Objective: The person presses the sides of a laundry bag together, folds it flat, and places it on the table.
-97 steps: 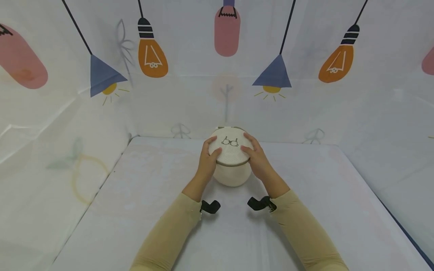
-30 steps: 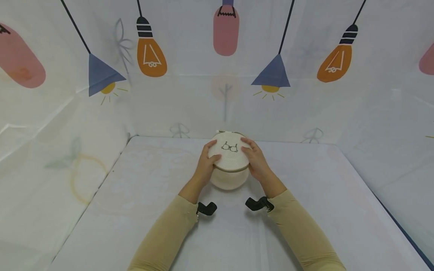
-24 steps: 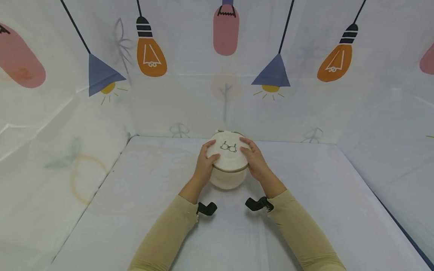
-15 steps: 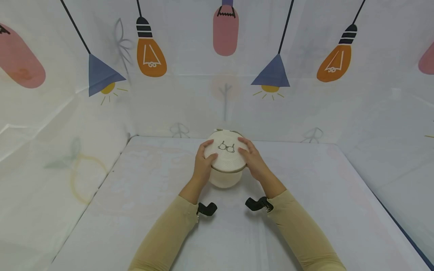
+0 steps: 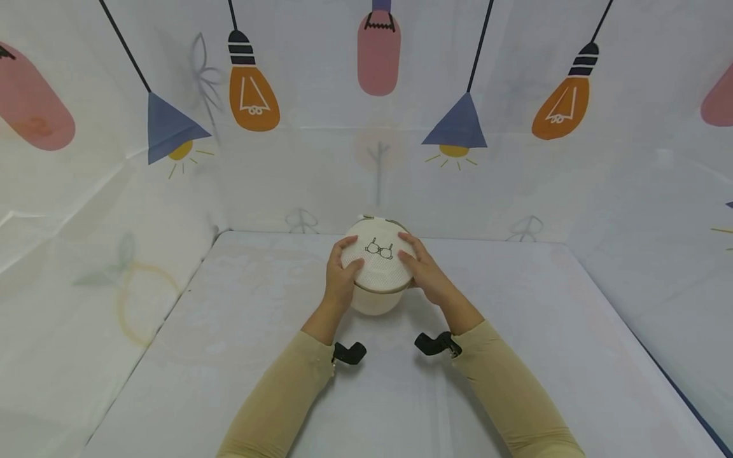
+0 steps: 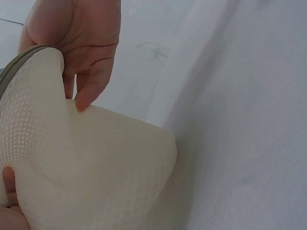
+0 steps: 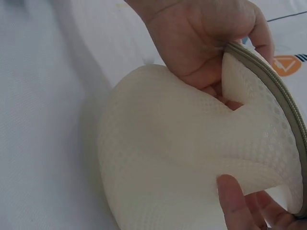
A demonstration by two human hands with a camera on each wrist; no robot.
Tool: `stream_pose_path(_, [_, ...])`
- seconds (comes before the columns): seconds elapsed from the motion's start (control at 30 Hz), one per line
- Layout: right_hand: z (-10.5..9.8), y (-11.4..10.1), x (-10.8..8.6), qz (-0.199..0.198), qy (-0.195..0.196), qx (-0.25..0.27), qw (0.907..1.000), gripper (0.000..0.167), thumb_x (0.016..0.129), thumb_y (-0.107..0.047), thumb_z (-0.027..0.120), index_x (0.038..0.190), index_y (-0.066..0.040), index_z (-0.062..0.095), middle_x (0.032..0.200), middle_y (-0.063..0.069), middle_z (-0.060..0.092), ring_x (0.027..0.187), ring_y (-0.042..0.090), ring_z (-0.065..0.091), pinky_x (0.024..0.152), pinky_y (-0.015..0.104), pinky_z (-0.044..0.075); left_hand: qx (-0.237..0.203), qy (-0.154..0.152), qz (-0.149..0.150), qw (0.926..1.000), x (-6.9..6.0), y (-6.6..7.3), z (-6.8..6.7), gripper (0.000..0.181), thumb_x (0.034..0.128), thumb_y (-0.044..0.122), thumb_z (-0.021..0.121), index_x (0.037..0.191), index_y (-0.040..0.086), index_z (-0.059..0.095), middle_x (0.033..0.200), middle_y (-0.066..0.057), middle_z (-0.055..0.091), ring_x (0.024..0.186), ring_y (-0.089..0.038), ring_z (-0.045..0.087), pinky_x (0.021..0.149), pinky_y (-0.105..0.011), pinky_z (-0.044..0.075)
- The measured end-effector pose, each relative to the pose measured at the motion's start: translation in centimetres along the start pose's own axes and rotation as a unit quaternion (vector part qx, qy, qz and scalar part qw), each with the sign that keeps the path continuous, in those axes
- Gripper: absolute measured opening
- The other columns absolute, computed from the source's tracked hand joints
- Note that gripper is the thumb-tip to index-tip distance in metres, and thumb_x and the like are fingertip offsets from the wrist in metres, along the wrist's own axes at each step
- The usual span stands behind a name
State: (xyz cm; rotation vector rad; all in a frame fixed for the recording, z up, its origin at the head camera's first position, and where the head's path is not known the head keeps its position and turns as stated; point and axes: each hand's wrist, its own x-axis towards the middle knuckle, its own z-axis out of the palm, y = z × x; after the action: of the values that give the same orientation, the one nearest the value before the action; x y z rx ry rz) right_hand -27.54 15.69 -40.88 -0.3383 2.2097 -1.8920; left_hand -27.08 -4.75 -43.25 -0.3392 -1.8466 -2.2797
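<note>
A cream mesh laundry bag (image 5: 379, 270) with a line drawing of glasses (image 5: 379, 249) on its round top is held over the far middle of the table. My left hand (image 5: 340, 277) grips its left side, thumb on the top. On the opposite side my right hand (image 5: 428, 273) holds it, thumb and a finger on the top panel. A greenish-grey zipper (image 7: 283, 91) runs around the rim and looks shut where it shows. Below the rim, the soft body (image 6: 110, 163) bulges and is dented in both wrist views. The fingers underneath are partly hidden.
A white cloth covers the table (image 5: 275, 299). Behind it hangs a white backdrop (image 5: 321, 172) printed with lamps and bulbs. Black wrist mounts stick inward from the left sleeve (image 5: 350, 353) and the right sleeve (image 5: 434, 343).
Both hands have shifted the mesh bag a little to the left and turned it slightly. The grips stay much the same, and the forearms hardly move over the last second.
</note>
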Motion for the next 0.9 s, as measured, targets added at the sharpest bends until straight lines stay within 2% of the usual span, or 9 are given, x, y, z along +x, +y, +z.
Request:
stream_pose_path(0.2, [0.15,0.05,0.01,0.002,0.021,0.051,0.9985,0.051,0.109,-0.027,0.041,0.158,-0.028,0.024,0.162,0.011,0.019,0.122,0.034,0.052,0.085,0.039,0.053,-0.015,-0.023,-0.014,0.9995,0.03,-0.62,0.06,0.055,0.0904,-0.003,0.05,0.145,0.004,0.041,0.157,-0.012,0.033,0.148,-0.022,0.027,0.122,-0.035,0.017])
stream_pose_path(0.4, [0.15,0.21,0.1,-0.011,0.043,0.089,0.995,0.051,0.109,-0.02,0.042,0.157,-0.021,0.027,0.162,0.009,0.023,0.136,0.033,0.045,0.095,0.033,0.05,0.001,-0.049,-0.035,0.9982,0.1,-0.74,-0.03,0.058,0.0903,0.001,0.05,0.147,0.007,0.04,0.159,-0.011,0.032,0.148,-0.022,0.026,0.123,-0.036,0.016])
stream_pose_path(0.53, [0.11,0.45,0.24,-0.018,0.048,0.097,0.994,0.052,0.108,-0.02,0.044,0.157,-0.019,0.028,0.163,0.008,0.022,0.135,0.032,0.045,0.094,0.028,0.05,0.012,-0.061,-0.044,0.9971,0.13,-0.78,-0.23,0.059,0.0903,0.004,0.051,0.148,0.01,0.04,0.159,-0.009,0.03,0.148,-0.022,0.025,0.123,-0.038,0.015])
stream_pose_path(0.67, [0.13,0.54,0.36,-0.013,0.053,0.095,0.994,0.053,0.107,-0.018,0.045,0.157,-0.02,0.029,0.164,0.006,0.018,0.133,0.033,0.047,0.09,0.027,0.052,0.02,-0.06,-0.048,0.9969,0.15,-0.94,-0.39,0.06,0.0894,0.004,0.053,0.148,0.011,0.042,0.16,-0.008,0.031,0.148,-0.022,0.025,0.123,-0.039,0.014])
stream_pose_path(0.9, [0.3,0.66,0.53,-0.016,0.058,0.115,0.9916,0.055,0.104,-0.012,0.05,0.156,-0.021,0.032,0.166,0.002,0.016,0.137,0.031,0.042,0.092,0.025,0.049,-0.008,-0.064,-0.065,0.9958,-0.03,-0.53,-0.51,0.059,0.0898,0.0,0.05,0.147,0.007,0.041,0.16,-0.011,0.029,0.148,-0.024,0.025,0.123,-0.038,0.015])
